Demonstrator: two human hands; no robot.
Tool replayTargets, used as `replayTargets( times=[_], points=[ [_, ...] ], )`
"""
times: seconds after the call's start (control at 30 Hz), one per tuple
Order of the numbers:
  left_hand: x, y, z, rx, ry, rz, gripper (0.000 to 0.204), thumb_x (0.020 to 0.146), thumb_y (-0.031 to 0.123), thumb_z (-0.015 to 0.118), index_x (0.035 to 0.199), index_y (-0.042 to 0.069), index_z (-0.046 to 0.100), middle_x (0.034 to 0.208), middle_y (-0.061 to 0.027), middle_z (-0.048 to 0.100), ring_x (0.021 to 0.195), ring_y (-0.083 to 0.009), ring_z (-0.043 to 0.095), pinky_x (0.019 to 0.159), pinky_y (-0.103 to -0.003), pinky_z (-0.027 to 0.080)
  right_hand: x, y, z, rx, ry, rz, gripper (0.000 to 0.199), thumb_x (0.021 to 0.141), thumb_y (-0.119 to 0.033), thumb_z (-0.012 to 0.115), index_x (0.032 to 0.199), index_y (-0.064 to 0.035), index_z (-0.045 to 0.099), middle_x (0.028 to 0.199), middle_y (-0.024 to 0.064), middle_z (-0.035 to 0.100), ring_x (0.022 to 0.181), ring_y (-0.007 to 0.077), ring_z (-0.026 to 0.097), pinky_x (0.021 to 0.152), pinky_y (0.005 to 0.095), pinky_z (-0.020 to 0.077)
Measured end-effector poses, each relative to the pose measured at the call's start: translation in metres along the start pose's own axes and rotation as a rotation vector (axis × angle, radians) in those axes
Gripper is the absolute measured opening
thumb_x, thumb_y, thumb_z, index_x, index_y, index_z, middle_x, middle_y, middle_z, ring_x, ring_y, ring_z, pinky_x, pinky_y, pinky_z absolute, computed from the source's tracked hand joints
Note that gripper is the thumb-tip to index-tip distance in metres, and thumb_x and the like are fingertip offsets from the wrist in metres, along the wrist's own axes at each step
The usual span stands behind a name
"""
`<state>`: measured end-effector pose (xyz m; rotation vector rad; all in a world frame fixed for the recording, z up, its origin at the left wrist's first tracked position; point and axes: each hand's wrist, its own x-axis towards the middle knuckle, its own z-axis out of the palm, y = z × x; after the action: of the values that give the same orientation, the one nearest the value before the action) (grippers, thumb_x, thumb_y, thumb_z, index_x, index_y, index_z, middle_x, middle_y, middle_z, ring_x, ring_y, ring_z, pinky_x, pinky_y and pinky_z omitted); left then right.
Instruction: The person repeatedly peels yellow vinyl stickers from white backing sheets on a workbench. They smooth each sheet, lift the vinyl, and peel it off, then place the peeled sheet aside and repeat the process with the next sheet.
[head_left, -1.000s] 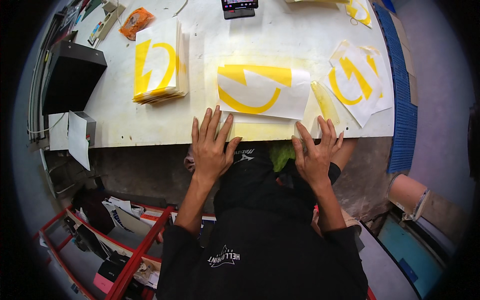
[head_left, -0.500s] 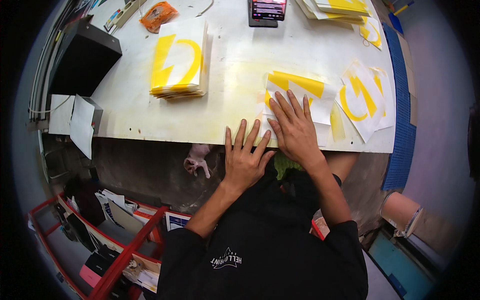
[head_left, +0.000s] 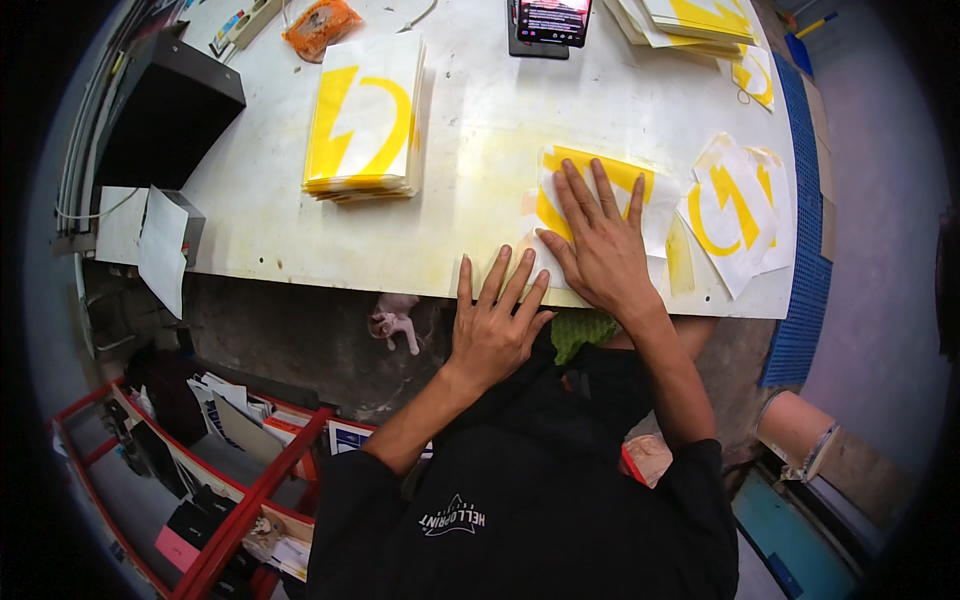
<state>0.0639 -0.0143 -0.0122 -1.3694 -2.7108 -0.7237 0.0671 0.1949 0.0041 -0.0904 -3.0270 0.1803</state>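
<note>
My right hand (head_left: 608, 245) lies flat, fingers spread, on a white folded paper with yellow print (head_left: 657, 222) near the table's front edge. Its palm and fingers hide much of the print. My left hand (head_left: 500, 325) rests with spread fingers over the edge of the white table (head_left: 480, 150), its fingertips beside the paper's lower left corner; it holds nothing. Further left stands a neat stack of similar printed papers (head_left: 368, 115). To the right of my right hand, loose printed sheets (head_left: 728, 205) overlap at an angle.
Another printed stack (head_left: 695, 18) sits at the far right, near a lit phone (head_left: 553, 20). An orange packet (head_left: 320, 28) and a black box (head_left: 165, 110) are on the left. Below the table are a cat (head_left: 396, 322) and a red-framed shelf (head_left: 262, 480).
My right hand has moved slightly right, and its fingers reach further up the paper, which looks flatter. My left hand has shifted slightly right and toward me. The view has shifted a little.
</note>
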Motion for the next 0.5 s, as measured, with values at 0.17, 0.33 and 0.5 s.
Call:
replayTargets(
  times=[0.17, 0.33, 0.5],
  points=[
    [0.0004, -0.0008, -0.0007, -0.014, -0.023, 0.002, 0.051, 0.094, 0.035, 0.073, 0.139, 0.012, 0.066, 0.158, -0.0119, 0.05, 0.151, -0.034, 0.039, 0.122, -0.067, 0.023, 0.002, 0.0074, 0.0037, -0.002, -0.032, -0.02, 0.064, 0.105, -0.054, 0.049, 0.159, -0.0187, 0.046, 0.168, 0.0071, 0.037, 0.158, 0.0317, 0.026, 0.122, 0.0737, 0.0023],
    [-0.0002, -0.0005, -0.0008, -0.013, -0.032, -0.005, 0.053, 0.094, 0.036, 0.073, 0.141, 0.013, 0.065, 0.158, -0.0119, 0.05, 0.151, -0.0339, 0.039, 0.122, -0.067, 0.024, 0.0026, 0.0091, 0.0029, 0.015, -0.022, 0.017, 0.066, 0.105, -0.056, 0.049, 0.158, -0.0189, 0.046, 0.167, 0.0065, 0.037, 0.158, 0.0299, 0.026, 0.122, 0.0742, 0.0005],
    [-0.0004, -0.0018, -0.0015, -0.036, -0.034, -0.002, 0.054, 0.093, 0.037, 0.074, 0.141, 0.014, 0.065, 0.159, -0.0118, 0.05, 0.152, -0.034, 0.038, 0.122, -0.067, 0.023, 0.0043, 0.0105, 0.0017, 0.015, -0.007, 0.039, 0.067, 0.103, -0.058, 0.05, 0.157, -0.0175, 0.048, 0.166, 0.0071, 0.04, 0.157, 0.0301, 0.028, 0.121, 0.0753, -0.0005]
  ],
)
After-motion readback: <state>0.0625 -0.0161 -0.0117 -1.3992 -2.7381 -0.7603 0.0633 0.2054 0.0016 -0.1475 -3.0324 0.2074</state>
